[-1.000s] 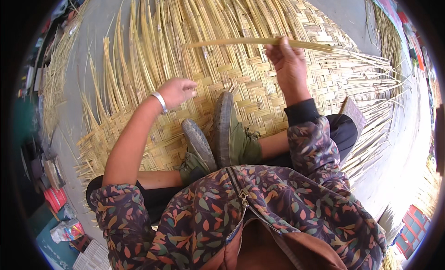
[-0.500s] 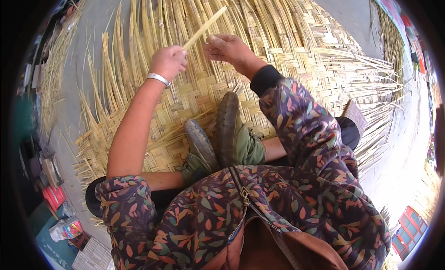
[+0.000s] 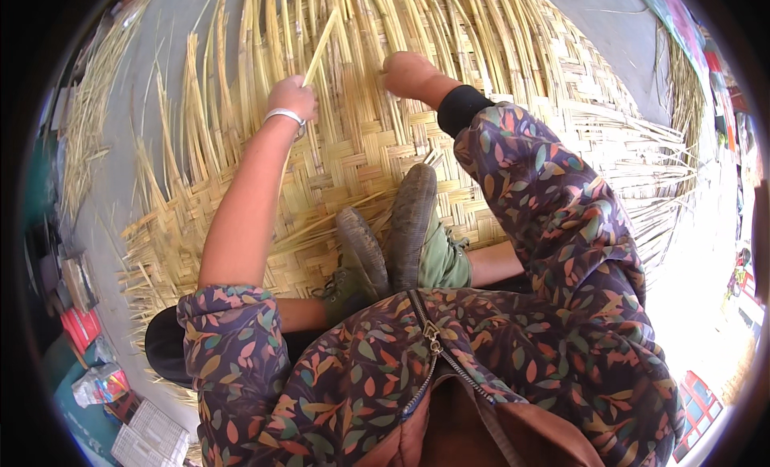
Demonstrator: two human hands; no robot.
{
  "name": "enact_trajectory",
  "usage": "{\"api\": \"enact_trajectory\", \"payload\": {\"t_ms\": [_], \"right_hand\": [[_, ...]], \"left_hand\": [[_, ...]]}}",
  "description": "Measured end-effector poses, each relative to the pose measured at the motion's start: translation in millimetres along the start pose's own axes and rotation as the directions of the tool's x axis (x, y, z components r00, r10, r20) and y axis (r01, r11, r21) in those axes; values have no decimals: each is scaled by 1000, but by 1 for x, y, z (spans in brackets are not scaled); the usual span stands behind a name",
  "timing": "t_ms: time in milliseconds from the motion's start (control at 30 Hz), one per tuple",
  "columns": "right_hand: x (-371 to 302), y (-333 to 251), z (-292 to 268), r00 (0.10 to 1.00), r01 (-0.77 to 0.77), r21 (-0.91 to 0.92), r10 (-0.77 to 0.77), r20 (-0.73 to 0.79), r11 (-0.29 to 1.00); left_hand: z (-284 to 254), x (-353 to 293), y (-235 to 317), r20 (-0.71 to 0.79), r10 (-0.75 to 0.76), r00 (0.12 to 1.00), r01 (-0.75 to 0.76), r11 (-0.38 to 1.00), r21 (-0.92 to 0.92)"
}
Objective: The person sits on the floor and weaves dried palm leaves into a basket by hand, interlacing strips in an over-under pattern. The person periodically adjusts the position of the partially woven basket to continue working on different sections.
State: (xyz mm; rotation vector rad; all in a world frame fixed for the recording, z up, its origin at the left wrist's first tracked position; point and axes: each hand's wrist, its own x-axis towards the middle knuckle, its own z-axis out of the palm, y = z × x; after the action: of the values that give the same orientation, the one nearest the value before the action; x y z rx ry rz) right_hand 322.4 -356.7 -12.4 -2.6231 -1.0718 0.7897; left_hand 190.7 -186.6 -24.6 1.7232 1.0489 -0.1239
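Note:
A large mat (image 3: 377, 150) woven from flattened yellow reeds lies under me, its long loose strips (image 3: 265, 42) fanning out beyond the weave. My left hand (image 3: 292, 99) is closed round a flat pale stick (image 3: 322, 46), which points up and away over the loose strips. Across from it, my right hand (image 3: 409, 74) is curled over the strips with its fingers closed. Whatever those fingers hold, if anything, is hidden under the hand. Both hands are above the far border of the woven part.
My shoes (image 3: 411, 226) rest on the mat between my arms. Loose reeds (image 3: 88, 122) lie on the grey floor at the left, and another bundle (image 3: 680, 82) lies at the far right. A red package (image 3: 80, 329) and a plastic bag (image 3: 100, 384) are at the lower left.
My right hand has moved slightly right and away, and its spread fingers have closed over the strips. The stick in my left hand has swung more upright.

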Motion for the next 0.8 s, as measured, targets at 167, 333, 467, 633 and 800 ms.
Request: {"api": "enact_trajectory", "payload": {"t_ms": [167,333,467,633,800], "right_hand": [[-5,3,6,985,-88,207,117,-129,974],[-21,-7,12,965,-34,29,41,-260,999],[-25,-20,-2,990,-54,-138,35,-135,989],[-1,-15,-2,989,-118,0,117,-91,993],[14,11,10,989,-126,453,146,-10,882]], "left_hand": [[0,-3,0,-66,10,998,-20,987,-162],[1,-22,6,-65,153,986,-160,979,-126],[-2,-33,14,14,139,990,-139,982,130],[2,-17,11,-25,225,974,-177,826,535],[7,-31,28,-145,237,960,-103,789,606]]}}
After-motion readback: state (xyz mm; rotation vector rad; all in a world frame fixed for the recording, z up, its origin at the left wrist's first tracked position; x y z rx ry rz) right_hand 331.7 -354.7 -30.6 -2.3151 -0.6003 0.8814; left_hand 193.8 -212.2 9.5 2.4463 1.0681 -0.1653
